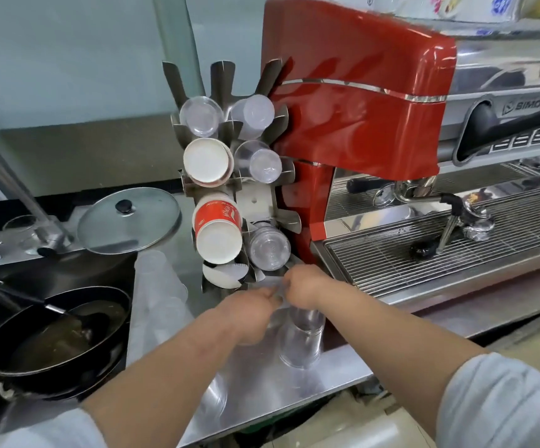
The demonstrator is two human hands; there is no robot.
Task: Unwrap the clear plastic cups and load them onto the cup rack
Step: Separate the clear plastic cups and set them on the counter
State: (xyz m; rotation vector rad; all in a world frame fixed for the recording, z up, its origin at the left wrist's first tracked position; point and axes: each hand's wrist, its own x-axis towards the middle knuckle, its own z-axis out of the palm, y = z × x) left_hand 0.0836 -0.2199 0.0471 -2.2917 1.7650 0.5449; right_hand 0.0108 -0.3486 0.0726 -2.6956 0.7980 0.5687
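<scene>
Cup stack (pixel 301 337) upright, both hands' grip seemingly pinching wrap

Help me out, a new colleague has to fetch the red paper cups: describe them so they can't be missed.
Start at the big red espresso machine. Against its left side stands a metal cup rack on the steel counter. In the rack's left column, third slot down, is the red paper cup stack: the only red-printed cups, with a white stack above and clear plastic ones beside.

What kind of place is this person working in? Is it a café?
Most likely a café or drinks counter. A red espresso machine stands on a steel counter, beside a cup rack stocked with paper and clear plastic cups. A sink with pans sits to the left.
</scene>
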